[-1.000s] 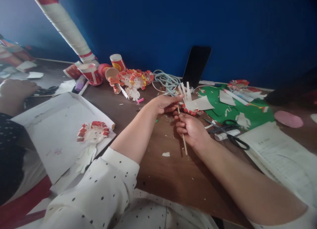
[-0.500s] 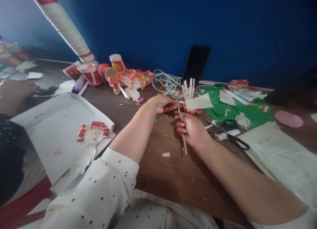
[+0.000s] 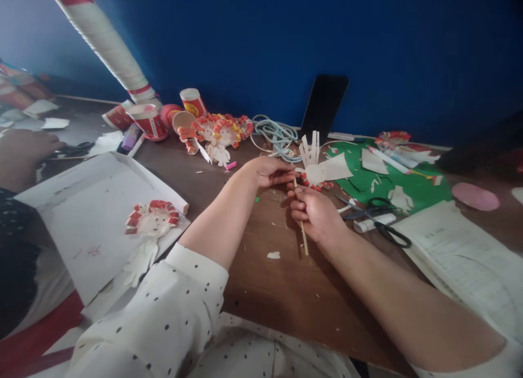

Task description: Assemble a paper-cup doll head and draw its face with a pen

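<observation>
The right hand (image 3: 316,211) is holding the stick (image 3: 304,239), the left hand (image 3: 273,172) is touching its tip, grip unclear, and just beyond, the figure (image 3: 315,174), seemingly half done, is showing red curls (image 3: 326,186) but straight strips (image 3: 314,149).

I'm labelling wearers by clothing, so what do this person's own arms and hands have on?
The left sleeve is white with small dark dots. Only a whitish edge of the right sleeve shows. The left hand and right hand are gloveless.
</observation>
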Action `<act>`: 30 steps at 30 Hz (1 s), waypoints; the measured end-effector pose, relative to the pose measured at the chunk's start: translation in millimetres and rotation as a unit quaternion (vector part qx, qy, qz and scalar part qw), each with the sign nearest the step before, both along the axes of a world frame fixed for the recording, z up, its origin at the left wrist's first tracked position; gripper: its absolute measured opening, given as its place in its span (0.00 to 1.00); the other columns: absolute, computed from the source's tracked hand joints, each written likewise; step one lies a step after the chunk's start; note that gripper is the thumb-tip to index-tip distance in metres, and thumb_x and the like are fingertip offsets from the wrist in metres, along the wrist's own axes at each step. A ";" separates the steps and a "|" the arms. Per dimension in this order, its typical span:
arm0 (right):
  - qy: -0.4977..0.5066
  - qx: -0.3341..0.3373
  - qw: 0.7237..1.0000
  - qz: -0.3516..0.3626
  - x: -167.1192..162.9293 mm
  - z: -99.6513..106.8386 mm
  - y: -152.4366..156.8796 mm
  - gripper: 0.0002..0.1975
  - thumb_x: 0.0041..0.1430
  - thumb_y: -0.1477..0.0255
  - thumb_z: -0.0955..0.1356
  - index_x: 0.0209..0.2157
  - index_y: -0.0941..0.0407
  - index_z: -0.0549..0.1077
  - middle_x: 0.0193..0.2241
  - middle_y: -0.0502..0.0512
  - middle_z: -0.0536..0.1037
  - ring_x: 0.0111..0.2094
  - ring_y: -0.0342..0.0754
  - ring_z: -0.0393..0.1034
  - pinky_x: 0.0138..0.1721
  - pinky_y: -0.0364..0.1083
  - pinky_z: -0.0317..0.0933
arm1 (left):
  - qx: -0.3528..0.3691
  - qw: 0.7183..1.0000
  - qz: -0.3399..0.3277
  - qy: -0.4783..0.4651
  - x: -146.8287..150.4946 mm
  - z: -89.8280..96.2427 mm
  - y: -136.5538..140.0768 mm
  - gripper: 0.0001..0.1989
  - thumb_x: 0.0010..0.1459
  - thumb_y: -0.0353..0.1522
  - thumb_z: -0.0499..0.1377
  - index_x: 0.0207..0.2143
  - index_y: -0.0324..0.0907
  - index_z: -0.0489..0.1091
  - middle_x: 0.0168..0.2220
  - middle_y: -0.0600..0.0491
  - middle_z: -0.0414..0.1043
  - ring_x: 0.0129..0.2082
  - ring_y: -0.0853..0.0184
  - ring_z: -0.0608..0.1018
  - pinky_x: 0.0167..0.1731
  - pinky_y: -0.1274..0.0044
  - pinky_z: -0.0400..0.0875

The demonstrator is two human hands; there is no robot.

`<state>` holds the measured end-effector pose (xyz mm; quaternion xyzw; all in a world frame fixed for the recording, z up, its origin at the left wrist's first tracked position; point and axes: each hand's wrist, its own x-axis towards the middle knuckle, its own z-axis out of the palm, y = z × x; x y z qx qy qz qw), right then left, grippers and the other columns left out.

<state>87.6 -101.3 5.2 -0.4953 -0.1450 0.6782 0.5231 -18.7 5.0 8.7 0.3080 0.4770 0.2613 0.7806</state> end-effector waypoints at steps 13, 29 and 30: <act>0.004 0.003 1.000 -0.001 0.2 -1.3 0.4 0.06 0.55 0.82 0.62 0.30 0.59 0.67 0.23 0.48 0.69 0.14 0.32 0.50 0.10 0.31 0.41 | 0.028 0.999 -0.013 0.042 4.4 0.6 1.2 0.07 0.56 0.20 0.57 0.28 0.33 0.73 0.22 0.50 0.75 0.20 0.75 0.76 0.15 0.90 0.67; -0.006 0.028 1.000 -0.003 -2.5 -4.4 -2.6 0.09 0.51 0.83 0.64 0.33 0.60 0.71 0.26 0.50 0.70 0.18 0.34 0.55 0.12 0.32 0.45 | 0.051 0.995 0.029 0.085 8.1 0.9 0.3 0.10 0.45 0.24 0.68 0.19 0.36 0.69 0.15 0.56 0.68 0.14 0.81 0.68 0.10 0.91 0.51; -0.004 0.028 1.000 -0.002 -2.5 -4.4 -2.7 0.09 0.50 0.83 0.64 0.33 0.60 0.71 0.26 0.50 0.70 0.18 0.34 0.55 0.12 0.32 0.45 | 0.050 0.995 0.028 0.087 8.2 0.8 0.4 0.10 0.45 0.24 0.69 0.19 0.36 0.69 0.15 0.56 0.68 0.15 0.80 0.68 0.10 0.91 0.51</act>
